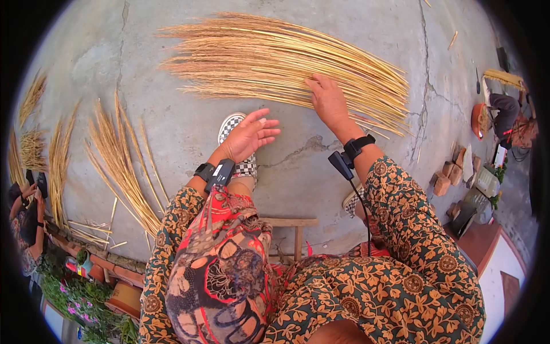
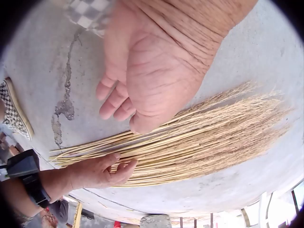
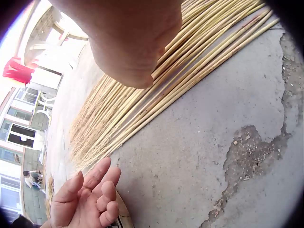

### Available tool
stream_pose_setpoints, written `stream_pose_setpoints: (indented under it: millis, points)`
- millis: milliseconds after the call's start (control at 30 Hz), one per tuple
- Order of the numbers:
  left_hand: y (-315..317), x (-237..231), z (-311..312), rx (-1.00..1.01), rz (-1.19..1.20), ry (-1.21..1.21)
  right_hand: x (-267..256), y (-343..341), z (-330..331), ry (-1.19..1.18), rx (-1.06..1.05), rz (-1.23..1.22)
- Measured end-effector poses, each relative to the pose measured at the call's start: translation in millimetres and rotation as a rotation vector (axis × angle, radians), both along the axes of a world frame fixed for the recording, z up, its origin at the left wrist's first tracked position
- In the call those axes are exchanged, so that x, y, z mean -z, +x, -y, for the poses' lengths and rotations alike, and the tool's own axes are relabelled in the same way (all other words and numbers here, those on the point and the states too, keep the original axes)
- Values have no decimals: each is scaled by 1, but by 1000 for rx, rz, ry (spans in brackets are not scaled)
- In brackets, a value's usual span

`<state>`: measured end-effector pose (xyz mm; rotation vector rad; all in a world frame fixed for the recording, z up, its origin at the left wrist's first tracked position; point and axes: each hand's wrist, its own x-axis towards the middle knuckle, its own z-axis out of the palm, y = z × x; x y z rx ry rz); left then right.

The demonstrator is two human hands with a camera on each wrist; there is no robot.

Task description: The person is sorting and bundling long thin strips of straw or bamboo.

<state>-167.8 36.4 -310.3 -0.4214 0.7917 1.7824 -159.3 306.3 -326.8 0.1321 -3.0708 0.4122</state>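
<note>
A wide spread of dry, straw-coloured stalks [image 1: 269, 57] with feathery seed heads lies on the concrete ground, its heads to the left in the head view. Over the near edge of the spread is my right hand [image 1: 329, 102], its fingers loosely bent among the stalks' bare lengths. The left wrist view shows that right hand [image 2: 102, 171] from the side, thumb and fingers apart. My left hand [image 1: 249, 135] hangs in front of the spread, palm turned up and fingers relaxed, holding nothing. From the right wrist view, the left hand [image 3: 88, 199] appears with its palm facing up.
Smaller stalk bundles [image 1: 117, 155] lie on the ground to the left, with loose pieces near a brick edging. A checkered shoe [image 1: 232, 126] shows beneath my left hand. A wooden stool [image 1: 289, 223] is between the legs. Bricks [image 1: 444, 179] and another person [image 1: 507, 114] are at the right.
</note>
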Motion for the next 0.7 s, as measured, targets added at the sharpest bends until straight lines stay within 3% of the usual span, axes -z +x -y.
stream_pose_setpoints:
  millis: [200, 400, 500, 600, 700]
  points:
    - [1, -4, 0, -4, -3, 14, -7, 51, 4, -25, -20, 93]
    - [1, 3, 3, -3, -29, 31, -15, 48, 1, -185, 76, 32]
    - [0, 4, 3, 9, -32, 12, -12, 31, -15, -125, 224, -32]
    - [0, 4, 4, -4, -7, 16, -5, 16, -32, -44, 248, -89]
    - [-1, 2, 3, 5, -16, 17, 1, 15, -42, 60, 185, 27]
